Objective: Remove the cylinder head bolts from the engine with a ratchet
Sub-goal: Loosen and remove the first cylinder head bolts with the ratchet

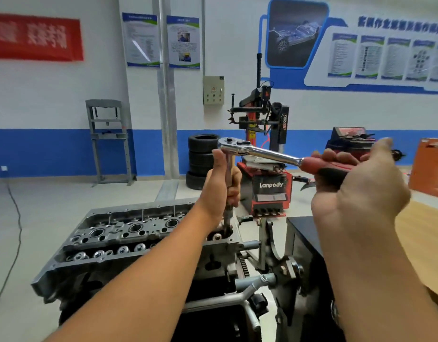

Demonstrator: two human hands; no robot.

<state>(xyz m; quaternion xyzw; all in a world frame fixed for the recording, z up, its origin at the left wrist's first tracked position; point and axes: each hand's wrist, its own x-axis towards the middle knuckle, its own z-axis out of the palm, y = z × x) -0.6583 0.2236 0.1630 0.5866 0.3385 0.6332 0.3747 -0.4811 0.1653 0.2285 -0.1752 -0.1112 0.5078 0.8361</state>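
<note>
**Loosening a Head Bolt at the Right End of the Cylinder Head**

The cylinder head (129,233) sits on top of the engine (94,275) at lower left, its long axis running from near left to far right. Open bores and valve springs face upward. No bolt head is visible; the one being worked is hidden at the base of the tool.

The left hand (220,183) is wrapped around the extension bar (229,174), fingers curled about the shaft. The bar stands nearly upright, its lower end entering a recess at the right end of the head, its upper end meeting the ratchet (274,154) drive head.

The ratchet handle lies close to horizontal, drive head to the left, red grip to the right and slightly lower. The right hand (356,178) holds the red grip, fingers curled over it, back of the hand toward the camera.

Recommended practice for this step:

1. Keep the extension in line with the bolt axis. The left hand should steady the shaft, not bear down sideways.
2. Sweep the handle in a flat arc, square to the extension. A tilted pull is likely to cock the socket off the bolt.
3. Confirm the direction lever is set for loosening; its position cannot be read here.
4. Let the shaft turn within the left hand's grip.

Beyond the right hand stands an orange cabinet (430,166).
</note>
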